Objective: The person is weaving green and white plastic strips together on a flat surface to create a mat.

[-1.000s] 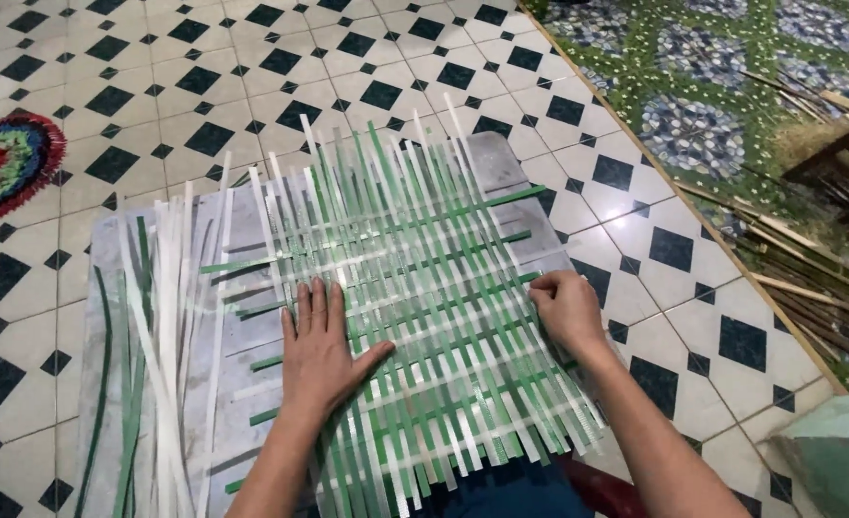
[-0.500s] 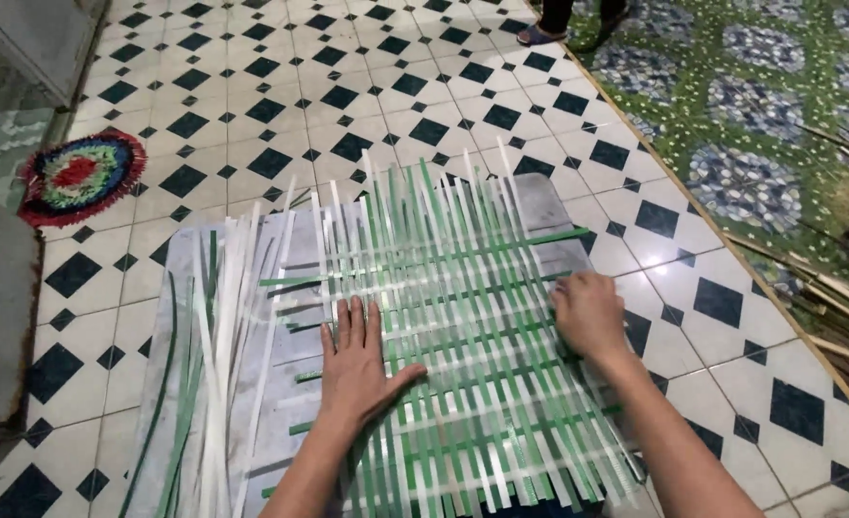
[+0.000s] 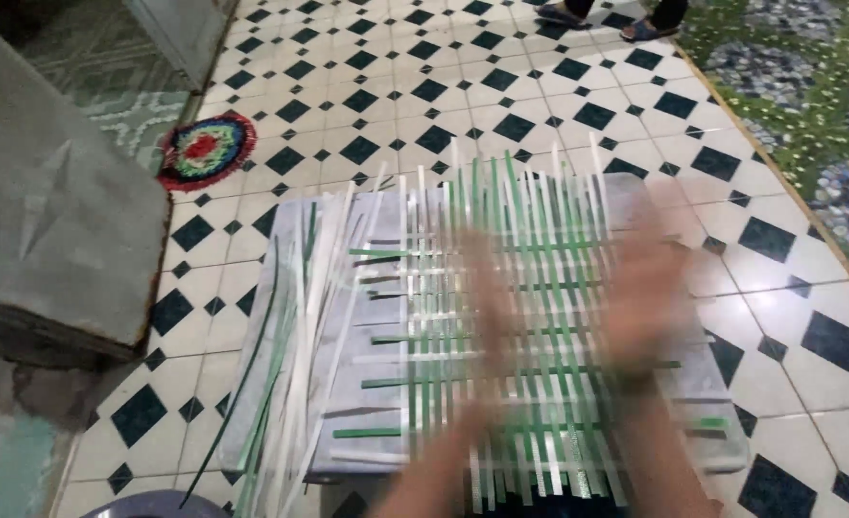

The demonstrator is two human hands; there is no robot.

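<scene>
A half-woven mat (image 3: 540, 288) of green and white strips lies on a grey sheet (image 3: 295, 225) on the tiled floor. Both of my hands are over it and heavily smeared by motion. My left hand (image 3: 490, 307) is over the middle of the weave. My right hand (image 3: 650, 297) is over its right side. Both look flat with the fingers pointing away from me, and I see nothing held in either. A bundle of loose green and white strips (image 3: 300, 336) lies on the sheet's left part.
A grey concrete block (image 3: 50, 221) stands at the left. A round colourful rug (image 3: 204, 151) lies beyond it. Another person's feet (image 3: 607, 17) are at the top edge. A green patterned floor (image 3: 808, 96) runs along the right. A rounded grey rim (image 3: 146, 504) shows at bottom left.
The view has swung left and up, bringing the concrete block and rug into view. My hands, which were pressed still on the weave, are now moving and blurred.
</scene>
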